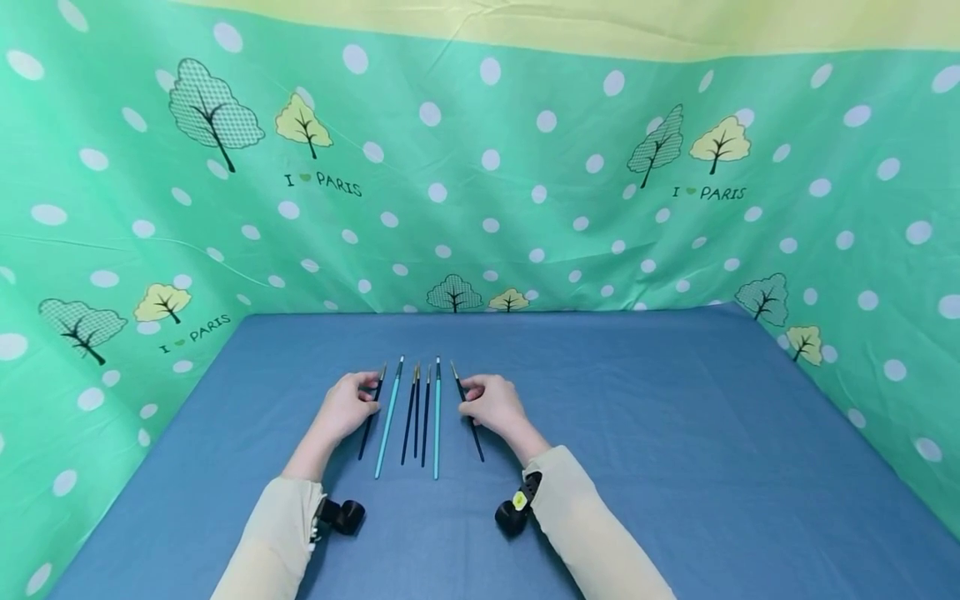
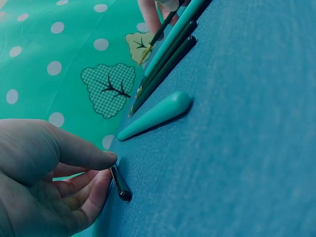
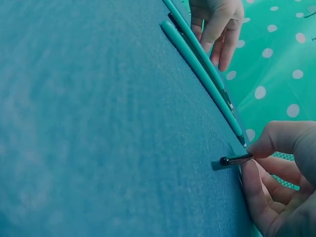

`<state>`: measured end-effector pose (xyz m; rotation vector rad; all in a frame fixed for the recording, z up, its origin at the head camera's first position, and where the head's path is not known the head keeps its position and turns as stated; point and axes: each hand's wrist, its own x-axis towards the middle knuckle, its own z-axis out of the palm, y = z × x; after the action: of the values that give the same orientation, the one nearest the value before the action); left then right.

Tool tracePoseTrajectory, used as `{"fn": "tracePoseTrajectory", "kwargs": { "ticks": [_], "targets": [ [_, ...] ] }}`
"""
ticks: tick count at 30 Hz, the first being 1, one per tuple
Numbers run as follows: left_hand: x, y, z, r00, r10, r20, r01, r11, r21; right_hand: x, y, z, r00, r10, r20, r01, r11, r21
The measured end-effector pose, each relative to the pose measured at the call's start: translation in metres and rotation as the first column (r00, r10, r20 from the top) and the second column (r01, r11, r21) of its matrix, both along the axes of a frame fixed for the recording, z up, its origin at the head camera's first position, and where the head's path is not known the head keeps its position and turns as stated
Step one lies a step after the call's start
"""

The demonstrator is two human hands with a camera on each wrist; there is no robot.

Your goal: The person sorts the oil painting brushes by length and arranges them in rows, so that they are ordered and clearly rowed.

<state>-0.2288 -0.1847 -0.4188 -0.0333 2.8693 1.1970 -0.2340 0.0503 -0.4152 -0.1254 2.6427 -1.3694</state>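
Observation:
At the left end of a row of paintbrushes, my left hand (image 1: 348, 407) pinches a dark-handled paintbrush (image 1: 365, 437) between thumb and fingers. The handle's rounded end (image 2: 123, 193) points toward the camera in the left wrist view. On the row's right side, my right hand (image 1: 495, 404) pinches another dark paintbrush (image 1: 477, 442), tilted with its tip up and to the left. Its handle end (image 3: 228, 160) shows just off the cloth in the right wrist view. Between the hands lie a teal paintbrush (image 1: 387, 427), three thin dark paintbrushes (image 1: 427, 417) and a second teal paintbrush (image 1: 437, 425), bristles pointing away.
A blue cloth (image 1: 675, 433) covers the table. Green dotted curtains (image 1: 517, 225) with printed trees hang behind it and at both sides. Black wrist cameras (image 1: 348, 517) are strapped at both sleeves.

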Motion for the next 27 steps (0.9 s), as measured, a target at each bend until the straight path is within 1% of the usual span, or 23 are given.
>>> {"fn": "tracePoseTrajectory", "kwargs": {
  "ticks": [6, 9, 12, 15, 20, 27],
  "targets": [
    [0.002, 0.0, -0.001, 1.0, 0.001, -0.019, -0.002, 1.0, -0.031, -0.001, 0.002, -0.003, 0.999, 0.013, 0.052, -0.008, 0.996, -0.088],
    [0.001, 0.0, -0.001, 0.999, -0.003, -0.032, 0.002, 0.999, -0.054, -0.001, 0.005, -0.003, 0.997, 0.021, 0.078, -0.009, 0.988, -0.154],
    [0.0, 0.0, -0.001, 0.999, -0.007, -0.042, 0.004, 0.998, -0.067, -0.001, 0.008, -0.002, 0.996, 0.026, 0.083, -0.008, 0.978, -0.209],
    [0.0, -0.001, 0.0, 0.999, -0.002, -0.043, -0.001, 0.998, -0.065, -0.001, 0.009, -0.002, 0.996, 0.028, 0.084, -0.008, 0.973, -0.23],
    [0.001, -0.001, 0.0, 1.0, 0.014, -0.025, -0.015, 0.999, -0.051, -0.001, 0.011, -0.001, 0.995, 0.025, 0.095, 0.0, 0.967, -0.255],
    [0.001, 0.0, -0.001, 0.999, 0.026, -0.038, -0.029, 0.996, -0.081, -0.005, 0.017, -0.001, 0.995, -0.007, 0.101, 0.034, 0.965, -0.26]
  ]
}}
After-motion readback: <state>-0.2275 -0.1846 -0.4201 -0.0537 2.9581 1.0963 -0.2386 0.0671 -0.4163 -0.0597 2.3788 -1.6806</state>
